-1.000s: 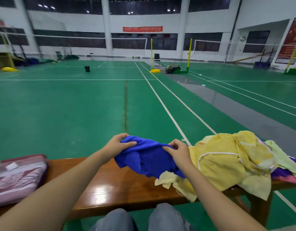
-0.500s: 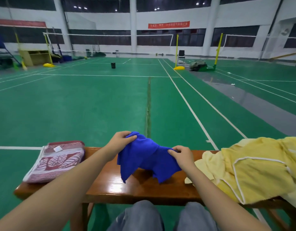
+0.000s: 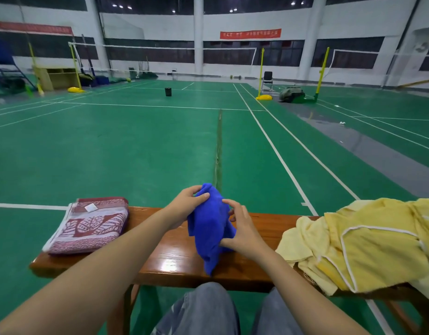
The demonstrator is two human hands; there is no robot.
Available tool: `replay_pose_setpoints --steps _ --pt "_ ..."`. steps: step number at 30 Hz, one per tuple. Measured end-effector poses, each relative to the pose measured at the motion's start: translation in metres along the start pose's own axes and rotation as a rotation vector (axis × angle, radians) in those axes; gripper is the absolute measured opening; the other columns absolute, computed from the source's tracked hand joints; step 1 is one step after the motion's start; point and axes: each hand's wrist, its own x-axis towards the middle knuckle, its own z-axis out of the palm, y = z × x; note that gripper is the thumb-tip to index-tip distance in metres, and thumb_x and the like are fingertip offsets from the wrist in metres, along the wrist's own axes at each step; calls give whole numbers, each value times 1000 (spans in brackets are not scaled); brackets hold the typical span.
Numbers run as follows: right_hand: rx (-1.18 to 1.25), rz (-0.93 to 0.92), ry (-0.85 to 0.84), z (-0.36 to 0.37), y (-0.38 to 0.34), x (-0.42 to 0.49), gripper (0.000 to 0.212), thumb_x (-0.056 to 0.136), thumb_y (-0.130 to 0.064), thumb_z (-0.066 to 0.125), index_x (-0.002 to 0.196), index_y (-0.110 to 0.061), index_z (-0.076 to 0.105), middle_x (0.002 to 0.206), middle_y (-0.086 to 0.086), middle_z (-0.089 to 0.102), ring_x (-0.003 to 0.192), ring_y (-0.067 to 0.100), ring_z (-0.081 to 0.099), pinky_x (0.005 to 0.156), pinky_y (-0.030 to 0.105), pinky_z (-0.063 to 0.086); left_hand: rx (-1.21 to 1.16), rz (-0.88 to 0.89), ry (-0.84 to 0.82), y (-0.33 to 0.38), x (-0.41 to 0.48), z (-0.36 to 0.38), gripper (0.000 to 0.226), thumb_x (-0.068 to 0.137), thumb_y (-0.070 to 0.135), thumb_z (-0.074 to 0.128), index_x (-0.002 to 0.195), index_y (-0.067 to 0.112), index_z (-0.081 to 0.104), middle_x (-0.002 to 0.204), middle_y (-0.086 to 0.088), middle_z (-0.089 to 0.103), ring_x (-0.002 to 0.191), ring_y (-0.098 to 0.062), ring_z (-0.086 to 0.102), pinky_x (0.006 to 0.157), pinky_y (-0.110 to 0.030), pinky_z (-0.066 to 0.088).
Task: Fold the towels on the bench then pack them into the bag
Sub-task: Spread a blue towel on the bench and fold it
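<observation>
In the centre of the frame the blue towel [image 3: 212, 228] hangs bunched over the surface [image 3: 160, 257]. The left hand [image 3: 187, 204] has its grip pinched on the top corner, and the right hand [image 3: 242, 228] has its grip closed on the towel's side, lower down. I'd find two corners and shake it flat first, or the fold will come out crooked. Half a second ago the towel was stretched wider between the hands; now they've drawn close together and it dangles.
</observation>
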Motion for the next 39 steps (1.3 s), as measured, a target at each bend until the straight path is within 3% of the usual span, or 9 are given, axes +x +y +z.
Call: replay_pose_setpoints --steps 6,11,14,17,23,28,31,34,39 --pt "-133 -159 65 3 -2 -6 80 71 -39 77 138 -36 35 124 -4 38 116 15 40 103 33 36 23 -75 80 -3 6 -2 33 94 1 49 127 1 48 118 -18 60 103 -27 60 93 -39 49" --pt "-442 -425 267 7 -1 -5 61 65 -32 79 118 -30 47 118 7 45 104 26 50 90 40 47 25 -107 133 -7 14 4 25 92 -3 48 116 -2 52 103 -19 58 90 -25 55 80 -36 47" --pt "-577 -569 276 10 3 -5 59 59 -44 80 108 -28 51 120 5 41 106 24 44 90 39 46 46 -139 159 -8 17 8 11 91 -4 48 100 0 54 91 -15 54 79 -22 50 68 -31 43" --pt "-592 -588 239 13 5 -7 60 56 -50 80 104 -27 51 122 5 40 108 24 41 91 40 45 62 -176 170 -8 19 9 14 92 -4 47 82 6 50 81 -11 49 72 -19 45 62 -29 39" --pt "-643 -575 277 19 6 -8 68 51 -13 82 108 -26 46 119 6 41 105 24 42 90 39 48 74 -200 166 -4 20 8 18 92 -5 46 78 7 48 84 -12 48 83 -22 44 65 -30 39" --pt "-619 -600 332 18 4 -6 60 54 -12 82 102 -24 48 115 6 42 101 24 43 85 37 50 62 -201 167 -2 16 8 10 93 -2 47 86 4 52 83 -12 52 79 -23 48 68 -32 42" --pt "-639 -607 371 19 1 -3 37 59 -18 80 89 -21 58 112 5 43 100 23 43 85 35 48 56 -185 127 -1 13 11 8 91 -2 51 98 -2 55 87 -15 55 81 -25 52 66 -31 44" --pt "-403 -459 388 18 -6 0 13 80 -28 65 78 -17 59 96 0 54 88 15 45 80 26 37 44 -147 30 0 9 10 23 90 0 56 113 -5 55 89 -14 60 75 -20 57 65 -27 49" --pt "531 39 415 -4 -31 8 30 94 -9 54 67 -16 43 56 -5 40 46 1 35 49 20 28 50 -183 -60 1 -4 8 34 92 42 53 107 14 62 94 -6 62 86 -19 58 74 -30 49"
